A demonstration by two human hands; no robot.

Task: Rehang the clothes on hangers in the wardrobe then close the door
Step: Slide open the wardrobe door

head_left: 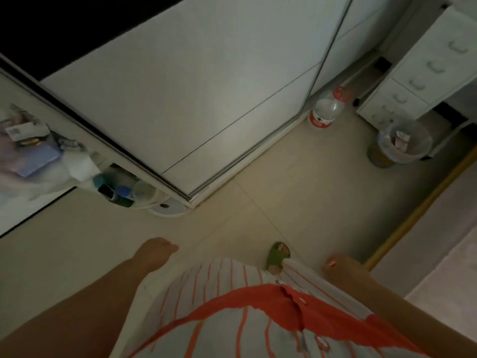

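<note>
Our bare left hand (154, 253) hangs low with loosely curled fingers, gripping nothing; our bare right hand (343, 267) hangs likewise, well apart.

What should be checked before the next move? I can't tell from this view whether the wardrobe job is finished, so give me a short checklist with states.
1. Sliding wardrobe door covers the front in view: ok, though its far edge is out of frame.
2. Left hand holds nothing: ok, fingers relaxed.
3. Right hand holds nothing: ok, as far as shown.
4. Clothes on hangers inside: cannot tell, interior hidden.
5. Floor before the door free of garments: ok; only a water bottle and bin stand off to the side.
6. Lighting: not ok, dim.
</note>
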